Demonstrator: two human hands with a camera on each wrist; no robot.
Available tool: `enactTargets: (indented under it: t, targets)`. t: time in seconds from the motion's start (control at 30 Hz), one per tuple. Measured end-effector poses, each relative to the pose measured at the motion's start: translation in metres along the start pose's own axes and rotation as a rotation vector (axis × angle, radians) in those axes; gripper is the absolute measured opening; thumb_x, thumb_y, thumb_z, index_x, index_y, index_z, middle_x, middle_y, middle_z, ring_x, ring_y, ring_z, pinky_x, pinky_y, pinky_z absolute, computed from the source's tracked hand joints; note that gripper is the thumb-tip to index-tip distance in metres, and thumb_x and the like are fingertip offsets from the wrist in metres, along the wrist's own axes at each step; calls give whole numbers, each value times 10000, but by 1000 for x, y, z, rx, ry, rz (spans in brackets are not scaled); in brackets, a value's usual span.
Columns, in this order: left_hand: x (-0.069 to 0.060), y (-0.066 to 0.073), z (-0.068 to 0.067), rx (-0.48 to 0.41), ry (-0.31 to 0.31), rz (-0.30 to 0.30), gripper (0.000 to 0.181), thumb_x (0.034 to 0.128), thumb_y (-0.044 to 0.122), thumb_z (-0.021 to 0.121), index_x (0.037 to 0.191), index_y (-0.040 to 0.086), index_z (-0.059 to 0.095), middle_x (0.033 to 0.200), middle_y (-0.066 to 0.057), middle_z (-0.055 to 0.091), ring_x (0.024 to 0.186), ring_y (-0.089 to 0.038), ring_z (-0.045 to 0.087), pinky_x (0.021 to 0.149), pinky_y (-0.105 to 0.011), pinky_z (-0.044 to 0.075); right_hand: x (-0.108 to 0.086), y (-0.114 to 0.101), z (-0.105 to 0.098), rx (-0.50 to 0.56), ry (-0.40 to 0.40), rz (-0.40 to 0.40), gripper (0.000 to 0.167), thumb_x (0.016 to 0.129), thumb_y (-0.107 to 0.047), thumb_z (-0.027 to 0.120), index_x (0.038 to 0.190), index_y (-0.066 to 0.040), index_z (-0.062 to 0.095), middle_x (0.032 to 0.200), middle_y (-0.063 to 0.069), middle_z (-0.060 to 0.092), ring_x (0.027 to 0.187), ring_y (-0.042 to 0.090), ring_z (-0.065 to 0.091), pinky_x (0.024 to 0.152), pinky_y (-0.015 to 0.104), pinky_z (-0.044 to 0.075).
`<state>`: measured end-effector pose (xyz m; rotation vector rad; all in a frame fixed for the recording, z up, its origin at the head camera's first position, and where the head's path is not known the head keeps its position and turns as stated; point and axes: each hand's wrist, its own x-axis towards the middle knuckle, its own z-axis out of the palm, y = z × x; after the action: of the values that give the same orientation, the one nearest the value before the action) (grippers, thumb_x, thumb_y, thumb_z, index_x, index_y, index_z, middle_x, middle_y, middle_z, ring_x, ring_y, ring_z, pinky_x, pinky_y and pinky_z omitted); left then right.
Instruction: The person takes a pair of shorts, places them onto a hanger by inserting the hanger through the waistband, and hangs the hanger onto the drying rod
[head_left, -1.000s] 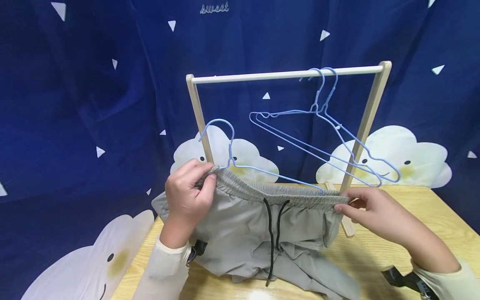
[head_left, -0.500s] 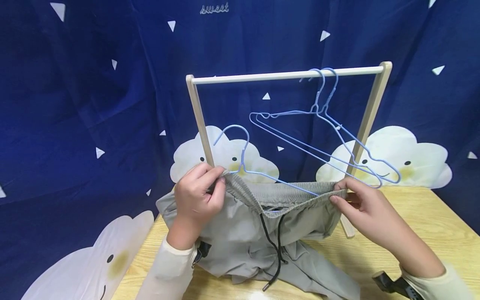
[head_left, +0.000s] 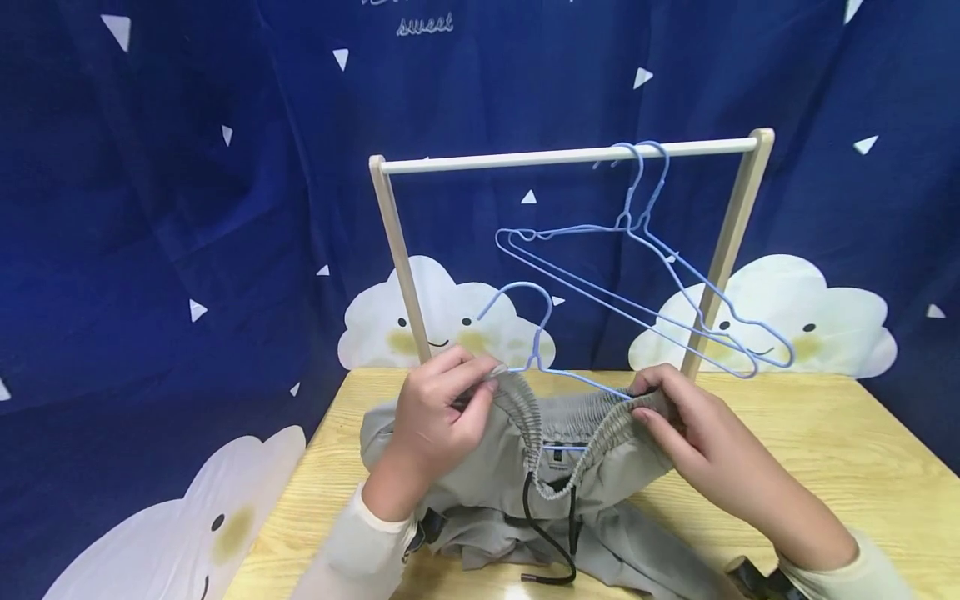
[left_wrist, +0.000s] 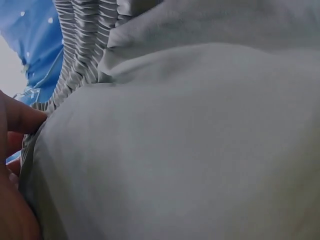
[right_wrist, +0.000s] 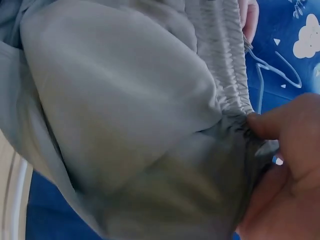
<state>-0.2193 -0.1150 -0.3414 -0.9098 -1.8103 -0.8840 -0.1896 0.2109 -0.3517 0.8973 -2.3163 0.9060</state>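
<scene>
Grey drawstring pants [head_left: 480, 467] are held up by their elastic waistband, legs drooping onto the table. My left hand [head_left: 442, 417] pinches the waistband's left end between thumb and fingers. At the right end my right hand [head_left: 697, 442] pinches it too, thumb outside, as the right wrist view also shows. A blue wire hanger [head_left: 537, 350] sits inside the waist, its hook and shoulders rising above the band. Its lower bar shows through the sagging front opening. Black drawstrings [head_left: 543, 533] dangle from the front. Both hanger ends are hidden by cloth and hands.
Behind the pants stands a wooden rack [head_left: 487, 161] with a white rail. Two more blue hangers [head_left: 637, 233] hang toward its right end. Under it is a wood-grain table [head_left: 817, 450], backed by a dark blue curtain [head_left: 187, 208] with clouds.
Both hands have come closer together; the left moved right and down, the right moved left. The waistband front sags open, and the hanger in it shifted right and lower.
</scene>
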Motion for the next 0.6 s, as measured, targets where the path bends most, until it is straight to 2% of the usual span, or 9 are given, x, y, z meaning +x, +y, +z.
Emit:
enactTargets:
  t: [0.17,0.23,0.33,0.47,0.6]
  targets:
    - [-5,16,16,-31,-63,34,215,879,-16,732,1049,81,823,844,11,648,688,-88,569,623,-190,475,-2,-9,5,-29,2,-16,470,990,19,734,1369,-234,620,891,-178,615,727,-30,545,688,141,449]
    - [-7,21,24,-50,-88,58,209,884,-21,729,1049,70,819,846,12,644,688,-78,558,626,-163,463,-3,-13,7,-22,14,-34,445,982,22,742,1324,-251,660,865,-191,609,712,-32,536,676,136,442]
    - [-9,28,32,-74,-119,82,198,897,-18,731,1052,68,819,848,20,642,676,-58,535,618,-124,434,-3,-17,9,-27,48,-84,406,953,51,755,1213,-260,720,981,-180,702,787,-26,598,741,142,484]
    - [-10,32,33,-92,-131,52,195,902,10,738,1062,89,816,860,39,656,669,-33,529,608,-105,417,-3,-19,9,-59,113,-143,332,943,47,759,1146,-216,769,998,-103,766,817,-17,639,773,161,518]
    - [-11,30,27,-55,-103,-9,176,881,54,725,1027,103,810,864,37,693,687,-40,578,611,-137,461,-3,-17,6,-73,166,-147,273,957,26,753,1137,-177,783,983,-38,792,821,-28,655,782,155,524]
